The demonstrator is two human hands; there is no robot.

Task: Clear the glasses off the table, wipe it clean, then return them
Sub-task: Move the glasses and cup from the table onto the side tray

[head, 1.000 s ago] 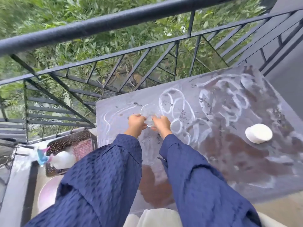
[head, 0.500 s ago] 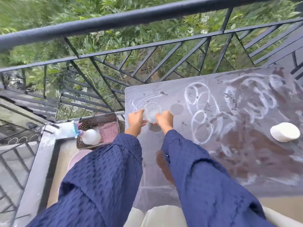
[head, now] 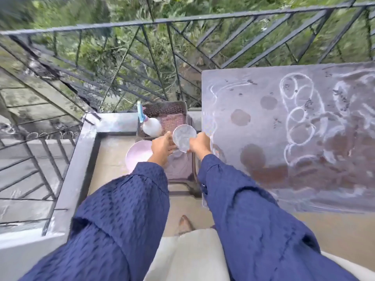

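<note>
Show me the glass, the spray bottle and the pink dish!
glass (head: pixel 183 137), head view, on its round open face.
spray bottle (head: pixel 151 127), head view, on its white body.
pink dish (head: pixel 138 156), head view, on its bare surface.

Glass (head: pixel 184 137): clear, glossy, slightly clouded.
Table (head: pixel 263 84) top: smooth grey sheet with a light sheen, under chalky white smeared rings and dull brown patches.
Railing (head: pixel 203 18): dark metal bars, matt.
Sleeves (head: pixel 125 209): navy cloth, raised woven pattern, matt.
Spray bottle (head: pixel 151 126): white plastic, smooth.
Basin (head: pixel 138 153): pale pink, smooth, looks plastic.
Tray (head: pixel 162 108): dark, perforated; material unclear.
</note>
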